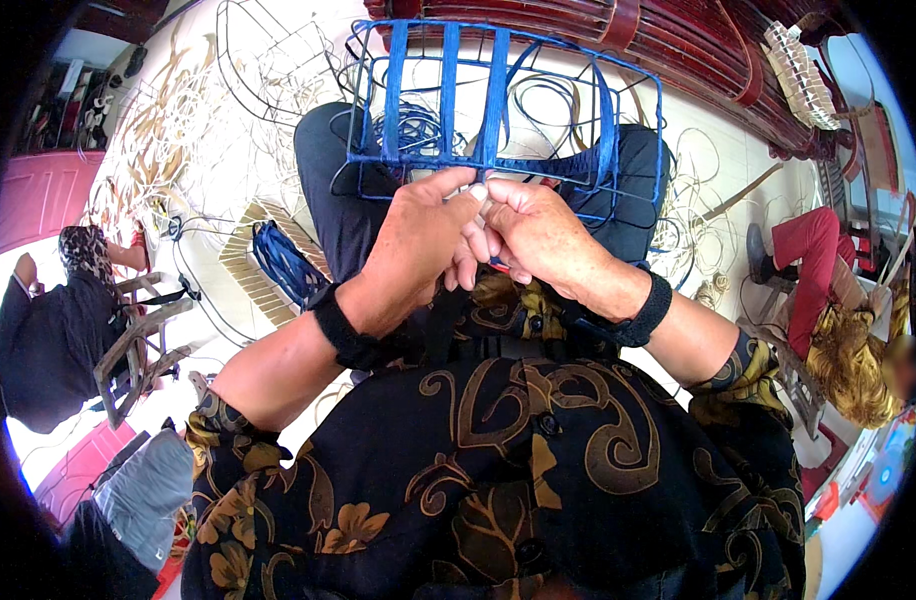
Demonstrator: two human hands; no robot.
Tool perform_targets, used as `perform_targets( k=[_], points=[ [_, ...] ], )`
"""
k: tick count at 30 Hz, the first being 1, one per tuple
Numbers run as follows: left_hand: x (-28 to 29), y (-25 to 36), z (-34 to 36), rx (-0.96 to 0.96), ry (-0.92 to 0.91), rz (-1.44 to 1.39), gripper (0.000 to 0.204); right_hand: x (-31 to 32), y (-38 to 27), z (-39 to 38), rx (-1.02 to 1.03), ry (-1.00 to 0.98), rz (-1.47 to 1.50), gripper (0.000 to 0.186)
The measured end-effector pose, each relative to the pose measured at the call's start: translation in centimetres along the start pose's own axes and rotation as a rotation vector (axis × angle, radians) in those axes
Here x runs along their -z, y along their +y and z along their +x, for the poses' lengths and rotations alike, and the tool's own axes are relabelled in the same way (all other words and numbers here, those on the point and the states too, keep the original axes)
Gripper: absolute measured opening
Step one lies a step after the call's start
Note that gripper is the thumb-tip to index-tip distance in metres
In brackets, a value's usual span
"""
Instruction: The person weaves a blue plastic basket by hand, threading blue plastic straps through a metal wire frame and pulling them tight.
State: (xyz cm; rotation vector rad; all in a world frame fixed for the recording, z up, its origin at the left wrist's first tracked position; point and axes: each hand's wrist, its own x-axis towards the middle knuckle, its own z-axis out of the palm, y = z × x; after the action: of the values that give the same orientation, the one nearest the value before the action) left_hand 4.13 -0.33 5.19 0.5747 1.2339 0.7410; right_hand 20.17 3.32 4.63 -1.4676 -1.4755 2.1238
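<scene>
A wire basket frame (661,130) wound with blue strip lies across my lap. Several wide blue bands (448,90) cross its top side, and a slanting blue band (606,120) hangs at the right. My left hand (423,232) and my right hand (550,232) meet at the middle of the frame's near rim. Thumbs and fingertips of both are pinched together there, beside the lower end of a band. Whatever lies between the fingertips is too small and covered to make out. Loose blue strip (413,128) is coiled inside the frame.
Left of my knee a tan woven tray (236,262) holds a bundle of blue strips (283,262). Pale strips (168,130) lie tangled on the floor, near another bare wire frame (253,60). A dark red bench (638,30) stands ahead. People sit at both sides, by a wooden chair (128,340).
</scene>
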Motion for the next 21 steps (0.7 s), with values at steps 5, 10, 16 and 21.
perform_targets(
  k=[5,10,16,21],
  points=[
    [0.4,-0.5,0.7,0.057,-0.086,-0.402,0.022,0.2,-0.3,-0.4,0.009,-0.006,-0.038,0.028],
    [0.0,-0.6,0.5,0.112,-0.022,-0.597,0.017,0.0,0.2,-0.4,0.025,0.004,-0.038,0.034],
    [-0.9,0.1,0.0,-0.007,0.1,-0.329,0.017,0.4,0.1,-1.4,0.077,-0.021,-0.164,0.031],
    [-2.0,0.3,-0.1,-0.119,0.301,-0.038,0.02,0.9,-0.2,-2.9,0.215,-0.026,-0.34,0.033]
  ],
)
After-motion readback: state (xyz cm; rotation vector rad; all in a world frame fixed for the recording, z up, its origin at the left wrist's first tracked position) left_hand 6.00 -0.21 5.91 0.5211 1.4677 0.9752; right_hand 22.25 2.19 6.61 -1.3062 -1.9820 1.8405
